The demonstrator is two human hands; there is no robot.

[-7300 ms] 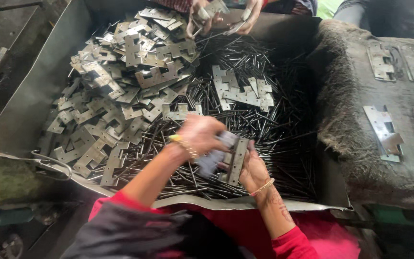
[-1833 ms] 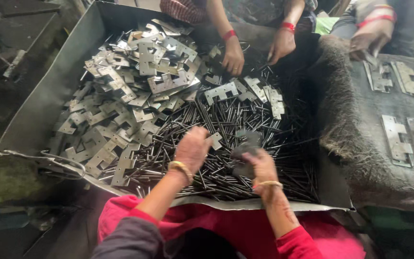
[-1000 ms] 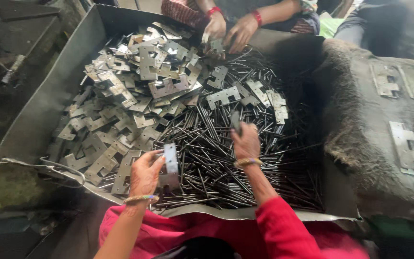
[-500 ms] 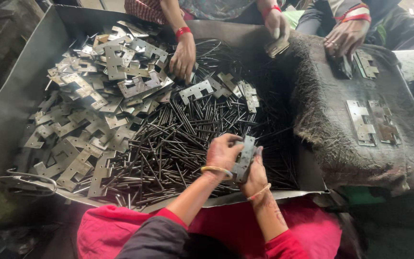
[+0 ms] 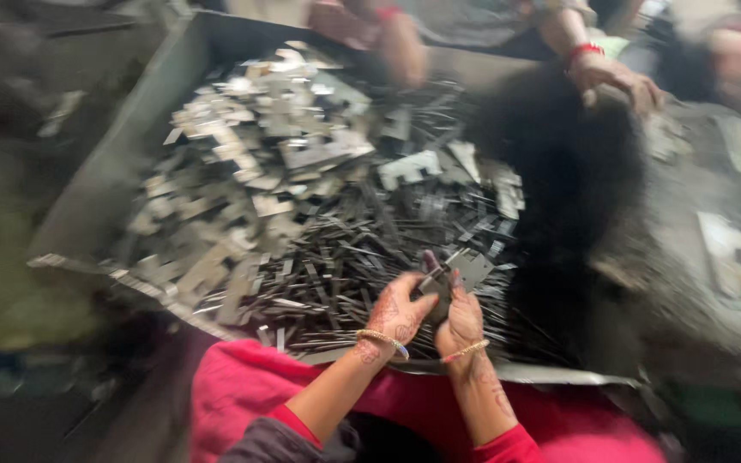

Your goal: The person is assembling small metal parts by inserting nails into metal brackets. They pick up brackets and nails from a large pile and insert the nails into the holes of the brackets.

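The picture is blurred by motion. My left hand [image 5: 400,310] and my right hand [image 5: 461,315] meet over the near edge of a big grey metal tray [image 5: 143,111]. Between them they hold a small flat metal hinge plate [image 5: 466,267], and a thin dark pin seems to stand against it. Below the hands lies a heap of dark metal pins [image 5: 345,266]. A pile of bright hinge plates [image 5: 259,163] fills the tray's left and far part.
Other people's hands reach in at the far side, one [image 5: 405,56] above the plates and one [image 5: 615,77] with a red bangle at the right. A dark cloth-covered surface [image 5: 713,249] with finished hinges lies to the right. My red clothing [image 5: 242,386] is below.
The view has swung and blurred. My two hands stay together on the hinge plate near the tray's front edge. The other people's hands have shifted along the far side.
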